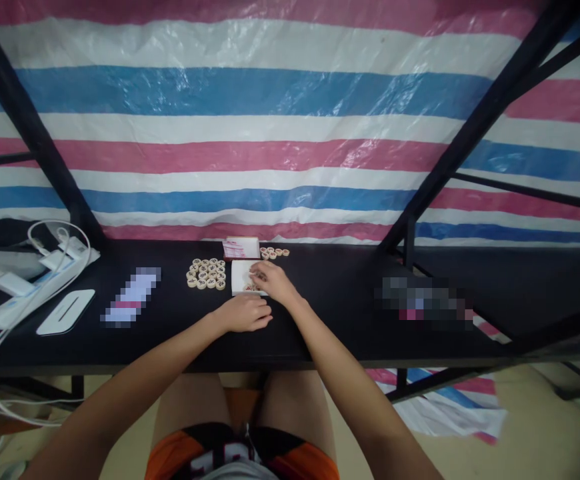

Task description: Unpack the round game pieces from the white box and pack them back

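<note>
A small white box (241,271) sits on the black table, with a few round Chinese chess pieces inside it. My right hand (274,281) reaches over its right side from the front, fingertips bent together at a chess piece. The fingers partly hide what is in the box. Just in front of the box, my left hand (244,313) rests on the table, fingers loosely bent and a little apart, holding nothing I can see. Left of the box, several chess pieces (207,274) with dark characters lie face up in close rows.
Behind the white box stands the box lid (241,248), with several more pieces (273,253) beside it. A blurred phone-like object (131,298), a white flat device (66,312) and a power strip with cables (37,287) lie left. Black metal posts (433,173) rise at both sides.
</note>
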`<action>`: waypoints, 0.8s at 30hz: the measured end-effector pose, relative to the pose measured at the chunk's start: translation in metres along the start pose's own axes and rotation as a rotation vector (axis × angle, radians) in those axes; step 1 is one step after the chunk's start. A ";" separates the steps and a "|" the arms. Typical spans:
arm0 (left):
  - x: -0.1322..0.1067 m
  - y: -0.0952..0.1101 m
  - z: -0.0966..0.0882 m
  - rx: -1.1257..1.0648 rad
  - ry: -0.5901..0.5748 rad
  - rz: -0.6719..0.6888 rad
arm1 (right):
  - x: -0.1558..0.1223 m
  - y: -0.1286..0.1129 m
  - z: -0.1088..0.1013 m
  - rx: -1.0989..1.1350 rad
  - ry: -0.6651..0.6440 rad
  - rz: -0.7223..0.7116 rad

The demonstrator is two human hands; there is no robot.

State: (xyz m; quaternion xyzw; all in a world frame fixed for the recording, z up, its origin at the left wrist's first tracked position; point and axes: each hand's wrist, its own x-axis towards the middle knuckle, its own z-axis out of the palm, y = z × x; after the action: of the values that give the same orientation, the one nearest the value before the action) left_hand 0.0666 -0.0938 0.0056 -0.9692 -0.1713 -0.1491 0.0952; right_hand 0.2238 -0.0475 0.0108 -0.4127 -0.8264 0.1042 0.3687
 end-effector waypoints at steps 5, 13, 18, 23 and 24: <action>-0.001 -0.001 0.002 -0.057 -0.024 -0.053 | -0.002 -0.008 0.003 -0.057 -0.167 -0.042; -0.002 -0.003 0.001 -0.046 -0.023 -0.067 | -0.002 -0.010 -0.003 -0.114 -0.162 -0.134; -0.002 -0.002 -0.001 -0.050 -0.027 -0.069 | -0.001 -0.011 -0.003 -0.115 -0.219 -0.171; -0.003 -0.004 -0.003 -0.029 -0.040 -0.060 | -0.002 -0.009 0.000 -0.109 -0.196 -0.164; -0.003 -0.004 -0.004 -0.015 -0.047 -0.052 | -0.002 -0.007 0.001 -0.101 -0.186 -0.156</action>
State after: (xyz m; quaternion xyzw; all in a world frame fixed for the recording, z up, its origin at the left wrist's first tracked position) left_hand 0.0613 -0.0916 0.0088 -0.9684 -0.1976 -0.1297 0.0801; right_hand 0.2194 -0.0533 0.0125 -0.3538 -0.8908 0.0712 0.2761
